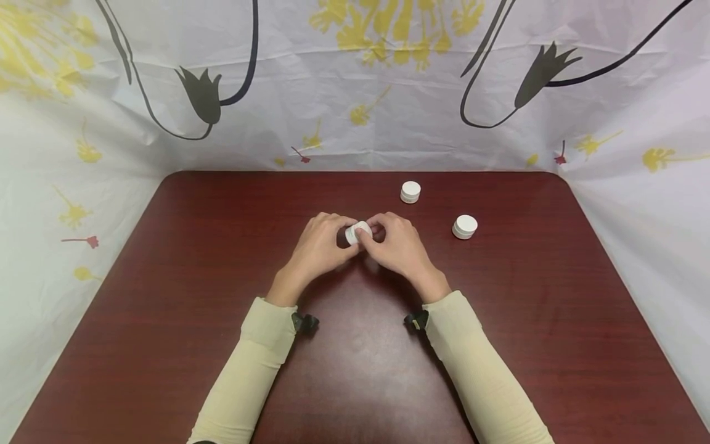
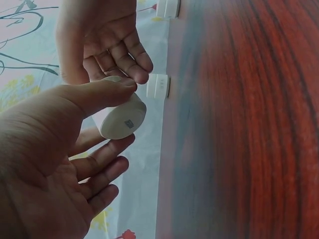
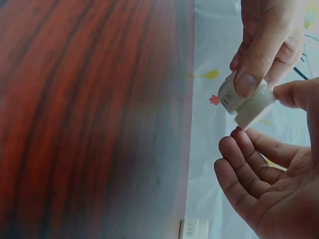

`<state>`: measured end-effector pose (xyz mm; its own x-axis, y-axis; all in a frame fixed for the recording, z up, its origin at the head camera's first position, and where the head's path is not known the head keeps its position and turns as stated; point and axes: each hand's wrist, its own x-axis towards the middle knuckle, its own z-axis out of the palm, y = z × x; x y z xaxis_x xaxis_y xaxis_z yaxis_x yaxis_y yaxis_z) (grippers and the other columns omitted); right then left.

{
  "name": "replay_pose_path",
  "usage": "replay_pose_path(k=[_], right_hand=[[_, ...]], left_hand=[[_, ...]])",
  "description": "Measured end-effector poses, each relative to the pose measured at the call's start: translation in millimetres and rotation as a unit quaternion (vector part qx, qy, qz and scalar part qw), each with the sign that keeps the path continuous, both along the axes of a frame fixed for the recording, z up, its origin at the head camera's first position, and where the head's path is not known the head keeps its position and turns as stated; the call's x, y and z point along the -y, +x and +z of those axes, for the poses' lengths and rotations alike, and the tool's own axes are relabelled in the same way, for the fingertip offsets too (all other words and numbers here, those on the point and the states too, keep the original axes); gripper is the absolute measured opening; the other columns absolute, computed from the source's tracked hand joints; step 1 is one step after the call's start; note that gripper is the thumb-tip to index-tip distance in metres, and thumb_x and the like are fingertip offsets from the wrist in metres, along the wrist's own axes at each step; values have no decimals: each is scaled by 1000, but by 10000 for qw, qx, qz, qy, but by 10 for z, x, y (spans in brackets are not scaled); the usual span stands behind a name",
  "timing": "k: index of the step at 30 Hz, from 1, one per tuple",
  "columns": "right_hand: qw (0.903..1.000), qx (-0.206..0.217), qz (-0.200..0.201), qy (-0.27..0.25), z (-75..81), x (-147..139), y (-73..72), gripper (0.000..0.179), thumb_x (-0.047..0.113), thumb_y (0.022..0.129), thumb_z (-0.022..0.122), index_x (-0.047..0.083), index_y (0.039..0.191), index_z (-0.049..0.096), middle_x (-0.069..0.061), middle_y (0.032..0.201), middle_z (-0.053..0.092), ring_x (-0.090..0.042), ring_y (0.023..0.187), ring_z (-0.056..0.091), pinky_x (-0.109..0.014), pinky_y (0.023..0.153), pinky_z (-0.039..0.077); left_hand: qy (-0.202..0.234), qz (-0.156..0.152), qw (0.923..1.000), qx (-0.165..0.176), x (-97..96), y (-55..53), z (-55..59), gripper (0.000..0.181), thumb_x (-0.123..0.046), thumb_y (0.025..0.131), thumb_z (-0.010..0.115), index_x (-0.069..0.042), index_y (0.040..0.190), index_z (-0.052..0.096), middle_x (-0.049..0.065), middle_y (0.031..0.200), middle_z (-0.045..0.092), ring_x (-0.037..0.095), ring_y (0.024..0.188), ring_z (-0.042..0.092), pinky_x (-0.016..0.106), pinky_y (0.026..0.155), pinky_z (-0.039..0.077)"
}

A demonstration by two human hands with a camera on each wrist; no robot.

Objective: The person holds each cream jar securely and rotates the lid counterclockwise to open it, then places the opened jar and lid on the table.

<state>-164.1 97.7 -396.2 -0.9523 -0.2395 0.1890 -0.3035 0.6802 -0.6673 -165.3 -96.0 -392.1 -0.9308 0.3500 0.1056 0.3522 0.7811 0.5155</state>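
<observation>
Near the middle of the table, both hands are on one small white jar [image 1: 350, 235]. My left hand [image 1: 318, 246] pinches the jar body, its thumb across the side and its flat base [image 2: 122, 123] turned toward the left wrist camera. From the other side, my right hand [image 1: 400, 245] pinches the white lid [image 3: 256, 108] between thumb and index finger, the other fingers loosely bent. In the right wrist view the lid sits askew against the labelled jar body [image 3: 228, 96]; whether its thread is engaged, I cannot tell. The jar is held tilted on its side.
Two more lidded white jars stand upright on the dark red table [image 1: 183, 259]: one at the back [image 1: 410, 192], the other nearer and farther right [image 1: 465, 227]. A patterned white sheet [image 1: 355, 123] hangs behind the table and along both sides.
</observation>
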Motion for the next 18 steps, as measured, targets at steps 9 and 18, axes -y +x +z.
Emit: replay_pose_path(k=[9,18], right_hand=[[9999,37,-16,131,-25,1,8,30,34,96,70,9,111,76,-5,100,72,-22,87,69,-41,82,55],[9994,86,-220,254,44,-45,-10,34,40,96,70,13,115,75,-3,102,75,-21,91,73,-46,81,57]], left_hand=[[-19,12,10000,55,7,20,-15,44,-28,90,81,-13,131,74,6,122,76,31,122,60,48,111,44],[-229,299,9993,52,17,16,-9,48,-40,90,84,-19,131,74,3,125,72,29,113,61,49,99,36]])
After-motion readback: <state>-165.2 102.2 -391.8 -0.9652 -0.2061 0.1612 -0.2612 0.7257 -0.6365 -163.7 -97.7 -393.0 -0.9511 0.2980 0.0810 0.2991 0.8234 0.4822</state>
